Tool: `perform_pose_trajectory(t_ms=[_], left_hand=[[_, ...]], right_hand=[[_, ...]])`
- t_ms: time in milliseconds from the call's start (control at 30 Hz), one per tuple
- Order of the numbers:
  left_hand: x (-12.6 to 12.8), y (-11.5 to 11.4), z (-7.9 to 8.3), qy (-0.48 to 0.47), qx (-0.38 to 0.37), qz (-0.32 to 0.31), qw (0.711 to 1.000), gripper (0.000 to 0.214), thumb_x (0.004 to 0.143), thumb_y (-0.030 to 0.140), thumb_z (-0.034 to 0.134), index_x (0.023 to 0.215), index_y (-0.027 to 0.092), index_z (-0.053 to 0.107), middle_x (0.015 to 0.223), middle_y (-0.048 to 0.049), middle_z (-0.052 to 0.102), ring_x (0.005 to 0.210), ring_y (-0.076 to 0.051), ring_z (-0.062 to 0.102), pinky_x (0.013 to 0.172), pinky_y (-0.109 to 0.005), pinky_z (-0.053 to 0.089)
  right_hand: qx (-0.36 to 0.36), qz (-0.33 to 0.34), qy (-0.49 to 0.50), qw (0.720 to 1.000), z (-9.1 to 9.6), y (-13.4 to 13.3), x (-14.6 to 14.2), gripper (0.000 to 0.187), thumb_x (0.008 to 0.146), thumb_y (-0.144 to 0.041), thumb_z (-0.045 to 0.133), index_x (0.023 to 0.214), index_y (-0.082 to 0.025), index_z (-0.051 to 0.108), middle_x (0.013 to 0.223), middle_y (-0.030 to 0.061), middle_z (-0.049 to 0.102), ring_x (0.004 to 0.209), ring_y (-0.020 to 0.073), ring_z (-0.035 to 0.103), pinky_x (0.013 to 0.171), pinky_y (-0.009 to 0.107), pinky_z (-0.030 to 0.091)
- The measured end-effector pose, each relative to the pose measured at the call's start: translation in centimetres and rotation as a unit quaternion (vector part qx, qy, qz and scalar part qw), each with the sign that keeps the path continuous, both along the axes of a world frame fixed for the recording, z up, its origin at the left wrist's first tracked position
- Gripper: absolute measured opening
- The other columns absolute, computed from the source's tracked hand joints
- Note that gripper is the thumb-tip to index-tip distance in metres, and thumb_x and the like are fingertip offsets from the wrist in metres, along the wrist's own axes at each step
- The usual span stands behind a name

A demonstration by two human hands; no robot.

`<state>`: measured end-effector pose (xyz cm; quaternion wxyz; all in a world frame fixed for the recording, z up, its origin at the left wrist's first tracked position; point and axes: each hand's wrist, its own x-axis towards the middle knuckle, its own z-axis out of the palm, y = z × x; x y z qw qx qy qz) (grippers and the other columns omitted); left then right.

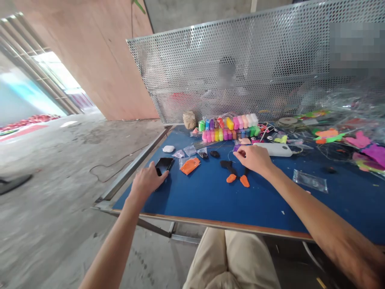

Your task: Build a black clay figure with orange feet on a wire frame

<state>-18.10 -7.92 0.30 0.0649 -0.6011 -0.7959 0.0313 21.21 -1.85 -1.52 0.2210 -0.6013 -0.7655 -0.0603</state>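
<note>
My left hand (147,180) is closed around the near end of a black smartphone (165,163) at the table's left side, thumb on one edge and fingers on the other. My right hand (254,158) is pinched just above a black clay piece (227,165); a thin wire-like curve shows by its fingertips, but what they hold is too small to make out. Two orange clay pieces (231,178) lie at the ends of black parts below that hand. Between my hands rests an orange clay lump (190,165) on its clear wrapper. A small black lump (214,154) sits nearby.
Behind stand rows of colourful clay packs (230,134) and a stone (189,120), before a perforated metal panel (210,72). A white device (276,149) lies beyond my right wrist. A white case (168,149) sits behind the phone. Plastic bags and bright pieces (357,139) crowd the right.
</note>
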Motion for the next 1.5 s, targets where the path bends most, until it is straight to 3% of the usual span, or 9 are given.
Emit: perform_pose_trajectory(t_ms=[200, 333, 533, 700, 1033, 1200, 1300, 1400, 1500], left_hand=[[1.0, 1.5, -0.6, 0.029, 0.046, 0.003, 0.999, 0.062, 0.086, 0.059, 0.052, 0.112, 0.004, 0.059, 0.112, -0.0259, 0.069, 0.11, -0.04, 0.065, 0.091, -0.041, 0.048], [0.8, 1.0, -0.6, -0.008, 0.056, 0.004, 0.998, 0.073, 0.085, 0.058, 0.055, 0.126, -0.003, 0.051, 0.115, -0.0279, 0.067, 0.112, -0.041, 0.064, 0.092, -0.041, 0.048], [2.7, -0.9, -0.4, 0.01, 0.173, -0.079, 0.982, 0.069, 0.094, 0.054, 0.05, 0.146, 0.009, 0.041, 0.147, -0.0234, 0.048, 0.13, -0.039, 0.05, 0.106, -0.044, 0.04], [6.9, 0.1, -1.3, 0.001, 0.105, -0.231, 0.967, 0.065, 0.095, 0.057, 0.05, 0.134, 0.006, 0.056, 0.123, -0.0235, 0.061, 0.118, -0.037, 0.053, 0.101, -0.043, 0.04], [9.0, 0.3, -2.5, 0.052, 0.09, -0.258, 0.96, 0.046, 0.097, 0.049, 0.048, 0.105, 0.008, 0.067, 0.106, -0.0245, 0.062, 0.105, -0.037, 0.056, 0.086, -0.042, 0.041], [11.3, 0.2, -0.4, -0.014, 0.145, -0.363, 0.92, 0.05, 0.1, 0.056, 0.043, 0.102, 0.011, 0.064, 0.104, -0.0197, 0.062, 0.103, -0.033, 0.058, 0.088, -0.04, 0.043], [13.6, 2.4, 0.8, -0.084, 0.142, -0.508, 0.846, 0.049, 0.103, 0.056, 0.035, 0.108, 0.015, 0.061, 0.105, -0.0121, 0.062, 0.098, -0.025, 0.061, 0.088, -0.034, 0.046], [15.9, 5.6, 1.2, -0.118, 0.159, -0.584, 0.788, 0.05, 0.104, 0.055, 0.031, 0.111, 0.015, 0.06, 0.107, -0.0116, 0.063, 0.099, -0.022, 0.063, 0.088, -0.032, 0.048], [17.5, 8.1, 0.7, -0.094, 0.161, -0.595, 0.782, 0.054, 0.1, 0.061, 0.036, 0.118, 0.015, 0.059, 0.104, -0.0118, 0.068, 0.095, -0.023, 0.066, 0.082, -0.031, 0.049]], right_hand=[[-0.006, 0.011, 0.006, 1.0, 0.0, -0.2, 0.2, 0.037, 0.096, -0.053, 0.051, 0.084, -0.027, 0.075, 0.075, 0.0047, 0.075, 0.07, 0.0253, 0.067, 0.057, 0.032, 0.035], [-0.014, 0.015, 0.006, 1.0, 0.2, -0.4, 0.3, 0.038, 0.095, -0.053, 0.051, 0.085, -0.027, 0.075, 0.077, 0.0058, 0.076, 0.071, 0.0252, 0.067, 0.057, 0.032, 0.035], [-0.02, 0.028, 0.008, 0.999, 0.4, -0.6, -0.3, 0.035, 0.095, -0.051, 0.052, 0.088, -0.026, 0.076, 0.08, 0.0044, 0.077, 0.073, 0.0234, 0.069, 0.058, 0.031, 0.037], [-0.015, 0.051, 0.013, 0.998, 0.6, -1.1, -1.0, 0.036, 0.096, -0.05, 0.05, 0.088, -0.026, 0.076, 0.076, 0.0042, 0.076, 0.073, 0.0226, 0.069, 0.057, 0.03, 0.033], [0.018, 0.028, 0.02, 0.999, 0.7, -1.5, -0.8, 0.041, 0.097, -0.051, 0.046, 0.082, -0.024, 0.074, 0.071, 0.0057, 0.074, 0.071, 0.0249, 0.068, 0.058, 0.031, 0.035], [0.01, 0.18, 0.093, 0.979, 0.6, -2.0, -1.0, 0.036, 0.098, -0.049, 0.049, 0.114, -0.026, 0.071, 0.106, 0.0061, 0.077, 0.086, 0.0244, 0.071, 0.078, 0.036, 0.052], [0.028, 0.313, 0.129, 0.94, 0.4, -2.0, -1.1, 0.054, 0.096, -0.047, 0.057, 0.145, -0.028, 0.05, 0.144, 0.0073, 0.059, 0.122, 0.0286, 0.063, 0.103, 0.043, 0.05], [0.052, 0.316, 0.17, 0.932, -0.2, -1.1, -0.3, 0.045, 0.098, -0.035, 0.053, 0.142, -0.027, 0.052, 0.135, 0.0085, 0.066, 0.119, 0.0299, 0.065, 0.1, 0.046, 0.053], [0.055, 0.267, 0.18, 0.945, -0.8, 0.2, 1.3, 0.031, 0.097, -0.029, 0.054, 0.126, -0.025, 0.064, 0.115, 0.0085, 0.075, 0.1, 0.03, 0.073, 0.084, 0.044, 0.059]])
